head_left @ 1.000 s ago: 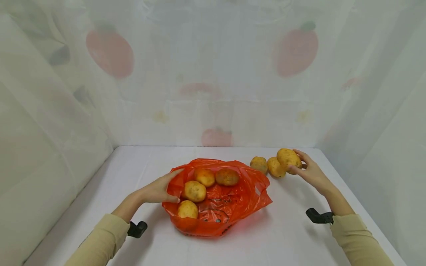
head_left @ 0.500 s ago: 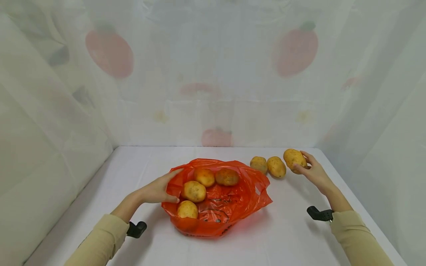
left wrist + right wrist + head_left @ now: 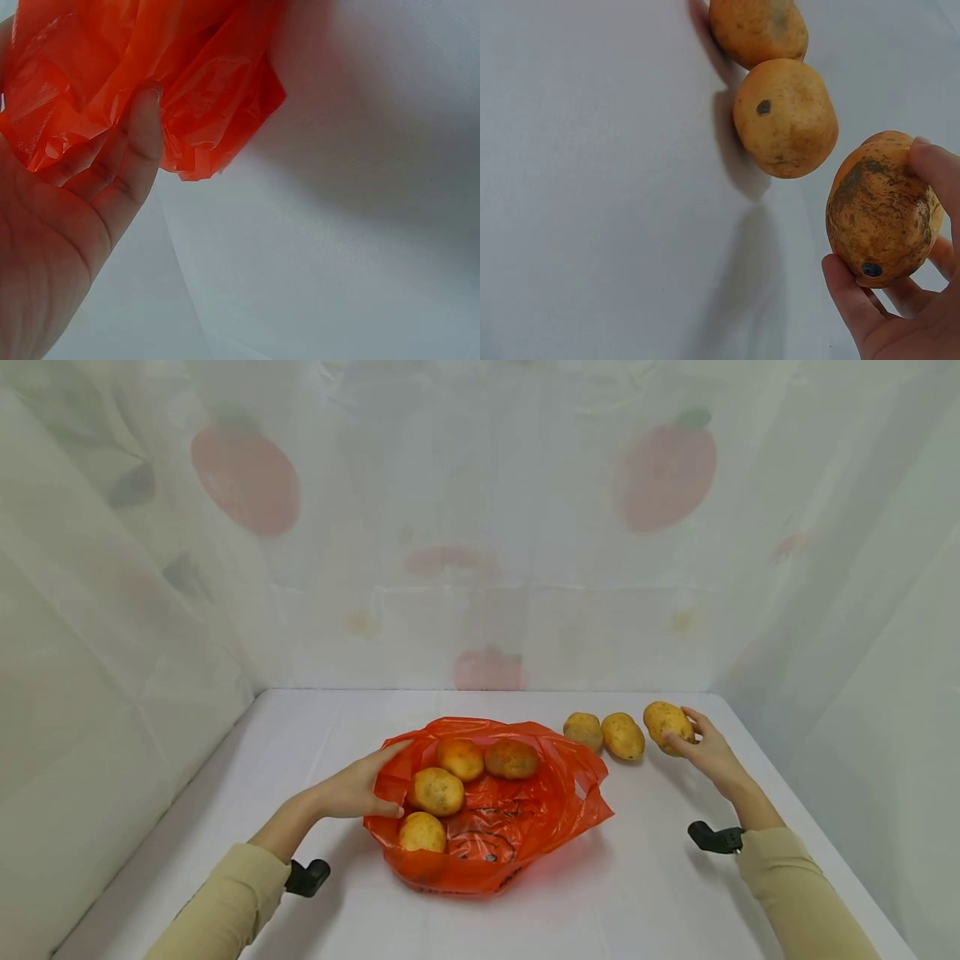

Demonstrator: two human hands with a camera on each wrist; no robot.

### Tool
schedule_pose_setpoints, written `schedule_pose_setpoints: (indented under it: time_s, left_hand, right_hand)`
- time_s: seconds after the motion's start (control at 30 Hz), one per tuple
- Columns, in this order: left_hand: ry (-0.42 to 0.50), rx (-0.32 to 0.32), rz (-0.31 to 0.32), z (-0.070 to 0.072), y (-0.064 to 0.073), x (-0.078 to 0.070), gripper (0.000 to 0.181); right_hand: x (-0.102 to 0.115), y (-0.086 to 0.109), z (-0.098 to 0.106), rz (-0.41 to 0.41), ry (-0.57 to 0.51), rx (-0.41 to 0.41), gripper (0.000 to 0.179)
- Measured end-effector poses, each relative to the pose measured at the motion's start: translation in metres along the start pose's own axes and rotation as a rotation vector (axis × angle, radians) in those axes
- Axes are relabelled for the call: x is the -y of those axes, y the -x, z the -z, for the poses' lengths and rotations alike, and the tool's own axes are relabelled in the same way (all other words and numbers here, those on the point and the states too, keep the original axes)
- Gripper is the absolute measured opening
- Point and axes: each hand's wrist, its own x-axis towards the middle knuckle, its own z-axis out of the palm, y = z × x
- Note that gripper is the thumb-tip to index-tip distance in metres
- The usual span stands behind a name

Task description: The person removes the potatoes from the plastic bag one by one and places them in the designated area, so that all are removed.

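Observation:
My left hand (image 3: 352, 789) grips the left side of a red plastic bag (image 3: 536, 827), thumb and fingers spread along its rim. In the left wrist view, the bent fingers (image 3: 135, 150) lie against the crinkled film. The bag's mouth gapes upward, showing several potatoes (image 3: 438, 792) inside and part of a printed smiling face. At the back right, my right hand (image 3: 712, 756) holds a potato (image 3: 666, 727) between thumb and fingers. Seen from the right wrist, this potato (image 3: 881, 214) has dark, rough patches and a black spot. Its underside at the palm is hidden.
Two more potatoes, one yellow (image 3: 623, 736) and one duller (image 3: 583, 731), lie side by side on the white table (image 3: 330, 910) behind the bag's right corner. Pale printed sheets (image 3: 585, 627) enclose the table at the back and both sides.
My right hand has moved right with its potato, away from the two potatoes on the table, and slightly lower over the last half second. The left hand and bag stay put.

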Motion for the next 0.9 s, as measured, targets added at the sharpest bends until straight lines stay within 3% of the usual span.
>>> schedule_pose_setpoints:
  time_s: [0.9]
  left_hand:
    - [0.004, -0.006, 0.011, -0.002, -0.001, 0.003, 0.089]
  right_hand:
    - [-0.004, -0.015, -0.010, -0.086, 0.109, -0.022, 0.087]
